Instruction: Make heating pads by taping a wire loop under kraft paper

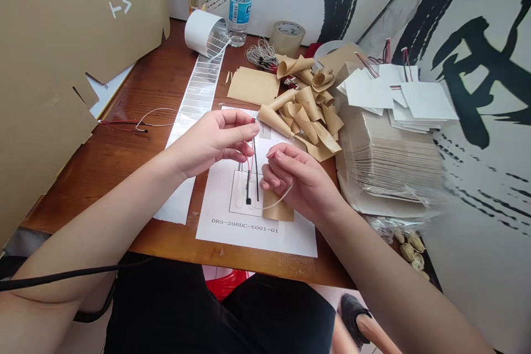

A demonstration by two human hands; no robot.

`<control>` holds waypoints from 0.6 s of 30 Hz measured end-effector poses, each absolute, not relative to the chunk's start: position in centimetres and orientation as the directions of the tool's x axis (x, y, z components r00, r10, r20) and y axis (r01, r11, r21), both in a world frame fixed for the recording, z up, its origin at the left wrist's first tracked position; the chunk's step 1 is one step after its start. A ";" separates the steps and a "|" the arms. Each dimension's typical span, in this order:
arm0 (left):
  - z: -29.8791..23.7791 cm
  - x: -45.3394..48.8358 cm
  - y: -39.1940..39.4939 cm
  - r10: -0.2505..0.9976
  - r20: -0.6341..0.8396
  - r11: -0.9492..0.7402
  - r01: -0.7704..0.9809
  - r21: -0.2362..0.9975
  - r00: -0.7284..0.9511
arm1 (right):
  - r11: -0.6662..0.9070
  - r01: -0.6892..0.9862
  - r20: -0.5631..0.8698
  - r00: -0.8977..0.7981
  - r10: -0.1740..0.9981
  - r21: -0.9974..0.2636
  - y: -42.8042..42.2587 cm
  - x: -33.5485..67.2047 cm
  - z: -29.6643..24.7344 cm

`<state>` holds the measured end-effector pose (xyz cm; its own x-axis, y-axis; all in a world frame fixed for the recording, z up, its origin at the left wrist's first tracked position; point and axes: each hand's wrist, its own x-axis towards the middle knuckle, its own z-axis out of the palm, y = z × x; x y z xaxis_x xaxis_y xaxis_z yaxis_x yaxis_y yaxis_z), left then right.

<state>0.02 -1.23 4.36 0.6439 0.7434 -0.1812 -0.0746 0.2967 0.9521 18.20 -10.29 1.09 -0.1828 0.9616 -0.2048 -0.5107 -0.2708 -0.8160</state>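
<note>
My left hand (215, 141) pinches the top ends of a thin black wire (256, 168) and a red wire (250, 159) between thumb and fingertips. Both wires hang down over a printed paper template (249, 227) marked DRS-206DC-E001-01. A short black sleeve (248, 193) sits low on a second black strand. My right hand (298, 182) is curled just beside them, with a thin white wire (277, 201) running out of its fingers. Under that hand lies a tan paper piece (277, 207). Curled kraft paper strips (302, 113) are heaped just beyond both hands.
A long strip of white labels (197, 102) runs from a roll (203, 33) along the wooden table (120, 177). Behind stand a water bottle (239, 11) and a tape roll (287, 38). A stack of tan sheets (390, 160) and white cards with wires (398, 91) fill the right.
</note>
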 end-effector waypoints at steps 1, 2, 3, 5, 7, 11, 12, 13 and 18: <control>4.4 0.0 -1.3 0.739 -0.185 0.302 -0.073 0.950 0.647 | -0.277 -0.524 -0.210 -0.184 0.960 -0.805 -10.3 18.3 1.1; 4.4 0.1 -1.4 0.738 -0.186 0.304 -0.074 0.950 0.648 | -0.289 -0.539 -0.219 -0.191 0.957 -0.791 -10.2 18.3 1.1; 4.4 0.1 -1.6 0.740 -0.184 0.303 -0.076 0.950 0.647 | -0.307 -0.552 -0.231 -0.204 0.951 -0.776 -10.2 18.4 1.2; 4.4 0.3 -1.8 0.744 -0.177 0.299 -0.084 0.951 0.644 | -0.357 -0.572 -0.256 -0.253 0.933 -0.739 -10.1 18.5 1.2; 4.3 0.6 -2.1 0.743 -0.178 0.297 -0.079 0.952 0.646 | -0.405 -0.587 -0.269 -0.309 0.912 -0.701 -10.0 18.6 1.3; 4.2 1.1 -2.6 0.764 -0.141 0.223 -0.052 0.973 0.630 | -0.468 -0.568 -0.286 -0.383 0.878 -0.677 -10.1 18.8 1.5; 4.1 1.1 -2.7 0.780 -0.121 0.186 -0.043 0.982 0.614 | -0.476 -0.551 -0.297 -0.386 0.873 -0.685 -10.2 18.8 1.6; 4.2 1.1 -2.7 0.794 -0.102 0.149 -0.030 0.988 0.599 | -0.478 -0.534 -0.305 -0.382 0.872 -0.697 -10.3 18.7 1.6; 4.4 1.0 -2.7 0.821 -0.062 0.055 0.030 0.998 0.567 | -0.458 -0.445 -0.309 -0.368 0.877 -0.770 -10.9 18.1 1.7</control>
<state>1.03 -2.69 4.37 0.5671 0.8213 -0.0624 0.0295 0.0555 0.9980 18.07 -10.85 1.75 -0.3678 0.8770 -0.3091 -0.4451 -0.4579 -0.7695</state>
